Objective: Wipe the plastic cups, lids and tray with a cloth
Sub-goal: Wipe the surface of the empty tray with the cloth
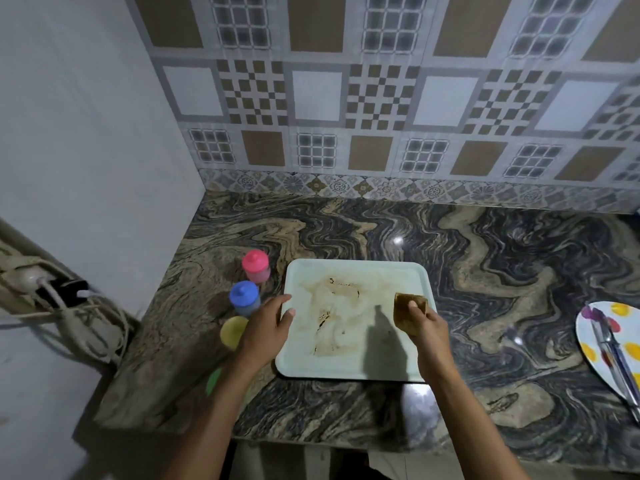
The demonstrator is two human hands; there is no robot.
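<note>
**We are at the tray point(353, 370), flat on the worktop point(485, 271): left hand point(266, 327) lies loose on its rim, right hand point(427, 329) pinches the cloth point(408, 308).**
Smooth plastic on glossy stone may slide and topple the small lidded cups point(244, 297) just left of it. We think the soiled cloth may only smear the brown stains point(332, 306).

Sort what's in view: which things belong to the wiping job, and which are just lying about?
Job: tray; cloth, gripped by the right hand; left hand, resting on the tray's edge; pink-lidded cup; blue-lidded cup; yellow cup.
Lying about: spotted plate; cutlery on it; cables at the wall.
</note>
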